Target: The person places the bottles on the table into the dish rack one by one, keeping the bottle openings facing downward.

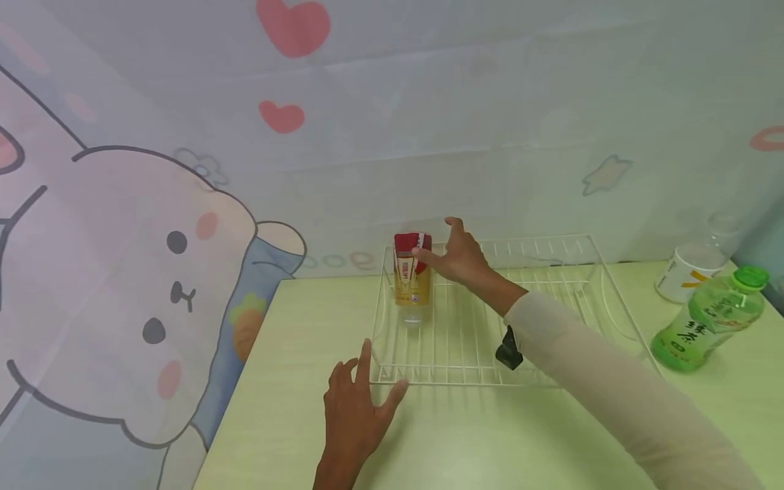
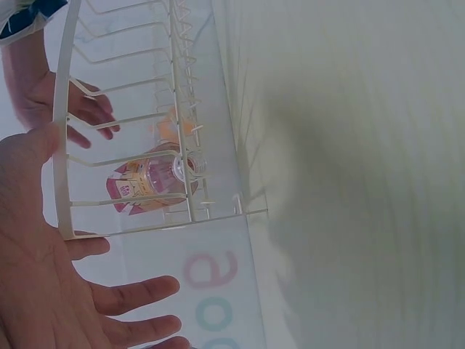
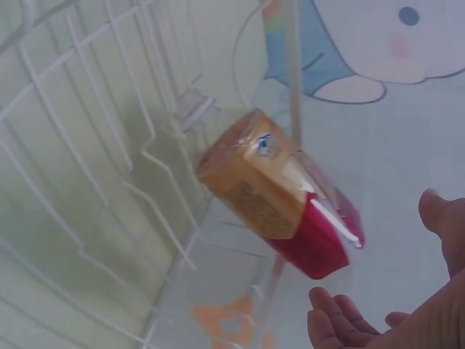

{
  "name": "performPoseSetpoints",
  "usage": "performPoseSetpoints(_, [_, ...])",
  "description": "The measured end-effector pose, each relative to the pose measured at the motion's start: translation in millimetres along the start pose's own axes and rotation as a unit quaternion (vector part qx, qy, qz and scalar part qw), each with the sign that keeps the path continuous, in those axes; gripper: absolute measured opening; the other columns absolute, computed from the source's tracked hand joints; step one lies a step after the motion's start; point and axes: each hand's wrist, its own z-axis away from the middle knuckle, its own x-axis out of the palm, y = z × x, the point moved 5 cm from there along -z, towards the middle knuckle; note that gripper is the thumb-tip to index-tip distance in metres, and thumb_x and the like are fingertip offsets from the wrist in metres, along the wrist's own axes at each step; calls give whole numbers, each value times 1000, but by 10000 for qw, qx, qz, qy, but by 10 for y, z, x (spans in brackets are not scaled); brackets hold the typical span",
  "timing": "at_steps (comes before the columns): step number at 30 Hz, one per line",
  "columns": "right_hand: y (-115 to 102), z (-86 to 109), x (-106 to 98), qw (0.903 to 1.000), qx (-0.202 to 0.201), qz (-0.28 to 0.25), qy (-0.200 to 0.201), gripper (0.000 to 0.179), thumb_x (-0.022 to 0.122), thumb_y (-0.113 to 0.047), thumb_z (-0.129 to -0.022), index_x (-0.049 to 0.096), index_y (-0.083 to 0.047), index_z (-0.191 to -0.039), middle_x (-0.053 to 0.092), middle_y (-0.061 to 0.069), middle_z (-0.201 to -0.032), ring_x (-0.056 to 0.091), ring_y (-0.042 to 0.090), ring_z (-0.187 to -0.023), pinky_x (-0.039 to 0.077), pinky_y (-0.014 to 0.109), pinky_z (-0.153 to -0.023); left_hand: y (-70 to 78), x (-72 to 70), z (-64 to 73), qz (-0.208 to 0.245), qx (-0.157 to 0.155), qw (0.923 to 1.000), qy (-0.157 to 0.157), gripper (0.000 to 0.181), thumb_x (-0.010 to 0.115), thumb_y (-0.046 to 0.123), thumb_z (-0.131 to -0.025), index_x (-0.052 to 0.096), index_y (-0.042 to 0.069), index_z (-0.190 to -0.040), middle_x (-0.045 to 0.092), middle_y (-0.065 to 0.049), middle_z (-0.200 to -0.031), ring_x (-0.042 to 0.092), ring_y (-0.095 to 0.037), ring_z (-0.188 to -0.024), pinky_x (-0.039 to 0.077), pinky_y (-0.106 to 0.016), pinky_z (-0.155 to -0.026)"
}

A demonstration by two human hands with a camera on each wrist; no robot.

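Red-and-gold bottle [image 1: 409, 289], neck down in the wire rack [image 1: 459, 384], centre of the head view.
Right hand [image 1: 461, 257]: fingers spread, holding nothing, just beside the bottle's upturned base; right wrist view shows a gap. Left hand [image 1: 356, 414], lower centre: grips nothing, fingers straight, thumb against the rack's corner rim, probably to steady it. Inversion probably lets the rack prop the bottle; whether its neck slots through, cannot tell.

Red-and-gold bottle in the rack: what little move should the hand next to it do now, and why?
I'd probably ease the right hand back a little from the red-and-gold bottle. The bottle sits neck-down in the white wire rack, and the right wrist view shows a gap between hand and bottle, so backing away should avoid knocking it.
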Motion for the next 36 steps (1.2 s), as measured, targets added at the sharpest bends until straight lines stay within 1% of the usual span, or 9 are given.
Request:
performPoseSetpoints(4, [-104, 110, -103, 9999, -148, -45, -29, 93, 67, -47, -92, 12, -12, -158, 48, 25, -140, 50, 39, -127, 45, 55, -99, -14, -33, 4, -35, 9, 10000, 21, 86, 55, 68, -90, 33, 19, -157, 52, -21, -133, 41, -43, -131, 40, -65, -93])
performPoseSetpoints(7, [-150, 204, -226, 9996, -239, -161, 11, 92, 67, -48, -92, 13, -14, -158, 46, 23, -142, 51, 39, -127, 46, 55, -97, -20, -60, 17, -52, 3, 10000, 13, 85, 55, 68, -90, 34, 19, -156, 52, -22, -133, 40, -45, -132, 39, -65, -93])
performPoseSetpoints(14, [-163, 445, -642, 9977, -392, -526, 173, 93, 67, -51, -91, 12, -20, -159, 43, 20, -145, 47, 38, -133, 45, 56, -97, -27, -94, 24, -44, 28, 10000, 62, 85, 57, 66, -89, 35, 19, -156, 52, -22, -133, 40, -45, -132, 40, -65, -93])
performPoseSetpoints(17, [-154, 536, -807, 9962, -455, -682, 278, 94, 67, -52, -91, 11, -21, -160, 41, 20, -147, 45, 38, -134, 44, 57, -98, -24, -109, 18, -9, 51, 9999, 106, 85, 59, 65, -89, 36, 18, -156, 53, -21, -132, 42, -43, -130, 41, -64, -92])
performPoseSetpoints(21, [-148, 673, -1005, 9940, -514, -868, 419, 96, 67, -54, -90, 10, -21, -160, 39, 20, -148, 43, 38, -136, 41, 58, -101, -25, -124, 26, -25, 9, 10000, 91, 85, 59, 66, -88, 37, 19, -155, 53, -21, -132, 42, -42, -129, 41, -64, -92])
performPoseSetpoints(25, [-91, 819, -1231, 9909, -525, -1075, 623, 97, 67, -53, -90, 8, -21, -161, 36, 18, -151, 42, 37, -136, 40, 56, -103, -19, -123, 35, -34, 21, 10000, 58, 85, 60, 66, -88, 38, 18, -155, 53, -21, -132, 41, -43, -130, 40, -65, -92])
performPoseSetpoints(29, [26, 959, -1432, 9883, -566, -1090, 910, 94, 65, -51, -92, 8, -22, -161, 36, 17, -151, 43, 35, -135, 41, 52, -99, -16, -131, 36, -38, 54, 10000, 65, 85, 60, 66, -88, 38, 18, -155, 53, -22, -132, 41, -44, -130, 40, -65, -93])
performPoseSetpoints(33, [196, 1091, -1568, 9867, -458, -1068, 1135, 91, 63, -51, -93, 9, -25, -161, 35, 14, -150, 42, 34, -134, 42, 42, -94, -27, -144, 36, -63, 41, 10000, 25, 86, 59, 68, -87, 38, 18, -155, 52, -22, -133, 40, -43, -131, 40, -65, -93])
performPoseSetpoints(36, [317, 1169, -1632, 9857, -374, -1070, 1247, 87, 62, -50, -94, 11, -25, -160, 35, 13, -149, 40, 35, -135, 41, 40, -94, -37, -154, 37, -64, 7, 10000, 9, 87, 60, 68, -87, 37, 19, -155, 52, -21, -133, 40, -43, -131, 40, -64, -92])
